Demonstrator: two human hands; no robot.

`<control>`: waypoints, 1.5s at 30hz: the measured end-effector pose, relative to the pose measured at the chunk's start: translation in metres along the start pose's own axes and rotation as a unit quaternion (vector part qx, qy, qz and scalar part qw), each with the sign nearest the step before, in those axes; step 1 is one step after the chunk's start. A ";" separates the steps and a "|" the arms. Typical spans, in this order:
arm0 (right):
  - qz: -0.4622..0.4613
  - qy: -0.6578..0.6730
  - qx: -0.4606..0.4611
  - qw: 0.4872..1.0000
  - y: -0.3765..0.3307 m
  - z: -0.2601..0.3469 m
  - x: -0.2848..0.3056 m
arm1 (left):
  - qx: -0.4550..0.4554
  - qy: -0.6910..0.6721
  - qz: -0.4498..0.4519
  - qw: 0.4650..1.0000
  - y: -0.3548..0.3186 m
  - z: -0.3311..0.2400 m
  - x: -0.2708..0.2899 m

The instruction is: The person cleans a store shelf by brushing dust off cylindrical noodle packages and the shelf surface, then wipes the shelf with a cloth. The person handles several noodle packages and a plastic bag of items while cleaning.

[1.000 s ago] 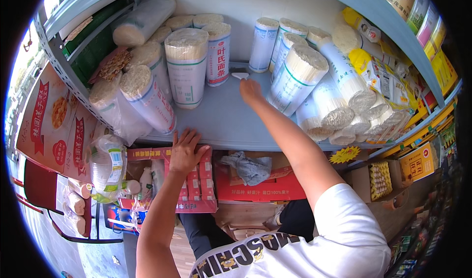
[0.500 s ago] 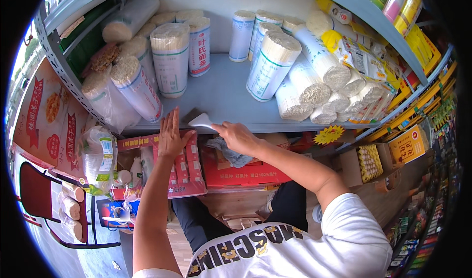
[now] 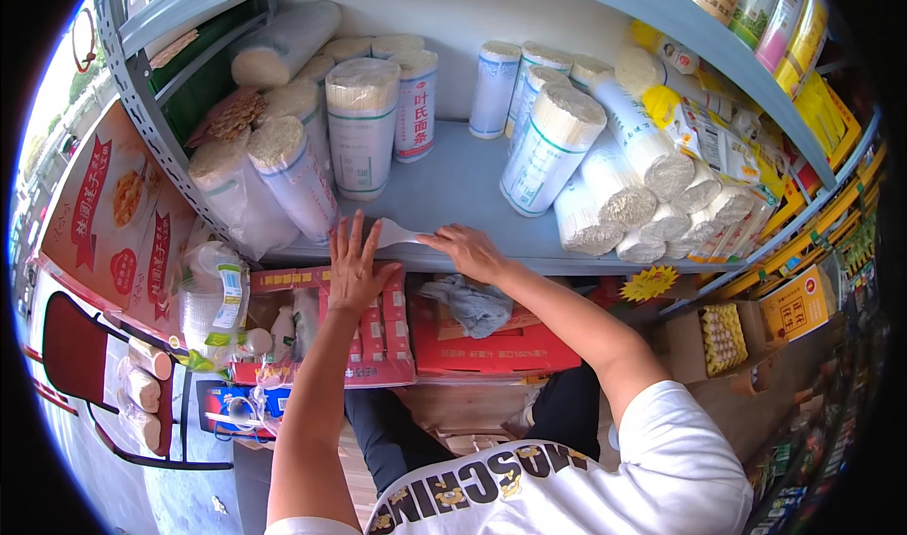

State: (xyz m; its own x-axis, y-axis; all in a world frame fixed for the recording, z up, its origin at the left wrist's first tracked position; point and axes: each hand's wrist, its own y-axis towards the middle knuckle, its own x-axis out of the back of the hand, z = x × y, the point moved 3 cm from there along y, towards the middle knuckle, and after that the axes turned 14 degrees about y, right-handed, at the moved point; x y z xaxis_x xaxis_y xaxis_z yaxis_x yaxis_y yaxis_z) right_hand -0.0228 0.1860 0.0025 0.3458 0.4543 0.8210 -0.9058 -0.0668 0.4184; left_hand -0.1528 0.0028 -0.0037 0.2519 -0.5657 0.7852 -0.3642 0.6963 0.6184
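Grey shelf (image 3: 453, 190): white noodle rolls (image 3: 553, 147) (yellow star tag (image 3: 649, 283) below), r. hand (image 3: 470, 251) nearby

A small grocery shop: metal shelves (image 3: 453, 195) stacked with noodle bundles (image 3: 364, 124), egg cartons (image 3: 723, 327), price tags.

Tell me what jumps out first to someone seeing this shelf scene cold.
The stacked noodle bundles crowd the grey shelf, some upright at the left and back, others lying in a pile at the right. At the shelf's front edge the right hand pinches a small white paper scrap, while the left hand rests spread beside it. Below sit red cartons.
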 end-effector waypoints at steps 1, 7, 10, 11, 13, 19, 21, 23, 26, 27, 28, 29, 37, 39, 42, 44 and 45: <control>0.015 0.008 -0.002 1.000 0.004 0.000 -0.003 | -0.005 0.013 0.005 1.000 -0.001 0.000 -0.001; -0.083 0.085 0.018 0.993 0.037 -0.006 -0.006 | 0.000 0.014 0.041 0.999 -0.005 0.007 -0.009; -0.228 0.113 -0.086 0.963 0.080 -0.041 0.014 | 0.003 0.006 0.039 0.999 -0.001 0.002 -0.005; -0.250 0.133 -0.123 0.951 0.099 -0.050 0.025 | 0.005 0.005 0.044 0.999 -0.001 0.002 -0.004; -0.289 0.143 -0.167 0.932 0.137 -0.066 0.044 | 0.007 0.001 0.045 0.999 0.000 0.002 -0.002; -0.320 0.130 -0.194 0.918 0.199 -0.111 0.052 | 0.008 0.006 0.039 0.999 0.001 0.001 -0.002; -0.320 0.156 -0.203 0.912 0.207 -0.117 0.051 | 0.010 0.003 0.043 0.999 0.002 0.002 -0.002; -0.322 0.160 -0.205 0.910 0.210 -0.129 0.048 | 0.012 0.001 0.047 0.999 0.002 0.002 -0.002; -0.333 0.188 -0.194 0.904 0.213 -0.143 0.046 | 0.011 0.003 0.052 0.999 0.002 0.003 -0.002; -0.328 0.207 -0.192 0.902 0.214 -0.148 0.046 | 0.011 0.002 0.053 0.999 0.001 0.003 -0.003; -0.323 0.227 -0.189 0.899 0.216 -0.153 0.046 | 0.011 0.002 0.053 0.999 0.001 0.003 -0.004; -0.318 0.246 -0.187 0.897 0.218 -0.157 0.047 | 0.011 0.002 0.054 0.999 0.001 0.004 -0.004; -0.331 0.343 -0.162 0.864 0.219 -0.156 0.046 | 0.015 0.004 0.054 0.998 0.000 0.004 -0.002; -0.349 0.309 -0.167 0.869 0.216 -0.149 0.048 | 0.018 0.006 0.056 0.998 0.000 0.004 -0.002; -0.378 0.272 -0.173 0.868 0.209 -0.151 0.049 | 0.015 0.004 0.054 0.998 0.004 0.000 -0.001; -0.399 0.266 -0.162 0.863 0.203 -0.150 0.048 | 0.013 0.002 0.050 0.999 0.004 0.000 -0.002; -0.417 0.250 -0.147 0.861 0.203 -0.149 0.049 | 0.016 0.003 0.051 0.999 0.004 0.000 -0.002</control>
State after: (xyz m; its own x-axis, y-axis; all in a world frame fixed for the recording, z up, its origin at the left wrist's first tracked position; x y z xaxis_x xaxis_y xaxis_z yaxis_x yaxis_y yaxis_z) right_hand -0.2263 0.3267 0.0695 0.8239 0.5664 -0.0194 -0.4411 0.6625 0.6053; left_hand -0.1552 0.0066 -0.0028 0.2174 -0.4897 0.8444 -0.4165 0.7358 0.5339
